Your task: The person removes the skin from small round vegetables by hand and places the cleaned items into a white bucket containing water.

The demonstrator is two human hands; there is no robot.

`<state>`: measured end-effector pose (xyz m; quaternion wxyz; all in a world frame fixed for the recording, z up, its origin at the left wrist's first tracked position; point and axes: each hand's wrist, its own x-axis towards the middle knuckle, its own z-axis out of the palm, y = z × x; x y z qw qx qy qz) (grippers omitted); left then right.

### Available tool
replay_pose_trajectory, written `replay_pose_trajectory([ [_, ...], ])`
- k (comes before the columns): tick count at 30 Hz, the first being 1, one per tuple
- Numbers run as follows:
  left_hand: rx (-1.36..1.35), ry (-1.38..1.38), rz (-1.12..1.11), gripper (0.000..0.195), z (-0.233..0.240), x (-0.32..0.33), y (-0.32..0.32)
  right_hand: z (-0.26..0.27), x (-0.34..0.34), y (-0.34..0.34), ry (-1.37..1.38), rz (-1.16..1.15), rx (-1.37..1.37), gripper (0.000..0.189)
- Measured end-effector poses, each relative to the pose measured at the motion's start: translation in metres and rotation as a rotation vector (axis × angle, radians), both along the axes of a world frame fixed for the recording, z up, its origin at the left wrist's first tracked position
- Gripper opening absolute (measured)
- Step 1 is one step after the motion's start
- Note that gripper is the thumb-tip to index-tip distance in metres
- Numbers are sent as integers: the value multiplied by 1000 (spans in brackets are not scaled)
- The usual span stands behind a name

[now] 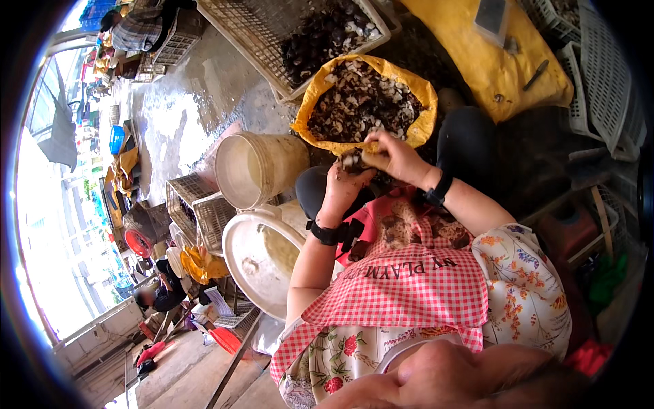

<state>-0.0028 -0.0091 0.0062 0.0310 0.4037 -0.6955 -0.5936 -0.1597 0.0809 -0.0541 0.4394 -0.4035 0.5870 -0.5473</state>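
Note:
My left hand (343, 188) is closed around a small dark brown and white piece (352, 159), seemingly partly peeled produce. Close against it is my right hand (401, 156), its fingers bent. A blurred tan shape (375, 160) shows at its thumb side; I cannot tell whether it is a covered thumb or a held tool. Just beyond both hands, an open yellow sack (428, 122) has its rim rolled outward. Dark and white peelings (363, 102) fill it. Behind it, a plastic crate (250, 30) holds dark round produce (311, 48) and white bits.
A white bucket (286, 163) and a large round white basin (240, 276) stand at my left. A full yellow sack (454, 30) at front right bears a clear-topped box (491, 20) and a small knife-like tool (535, 75). Crates (598, 71) lean at right. Two people (135, 35) (168, 289) sit farther left.

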Motion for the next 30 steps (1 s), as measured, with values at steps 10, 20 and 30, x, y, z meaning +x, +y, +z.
replay_pose_trajectory([
  [10, 21, -38, 142, 26, 20, -12, 9, 4, -10, -5, -9, -58, 7, 40],
  [20, 138, 51, 196, 35, 16, -10, 12, 0, -1, 1, 172, -134, 0, 38],
  [30, 151, 106, 167, 41, 23, -10, 13, -10, -10, -6, 214, -189, 31, 50],
])
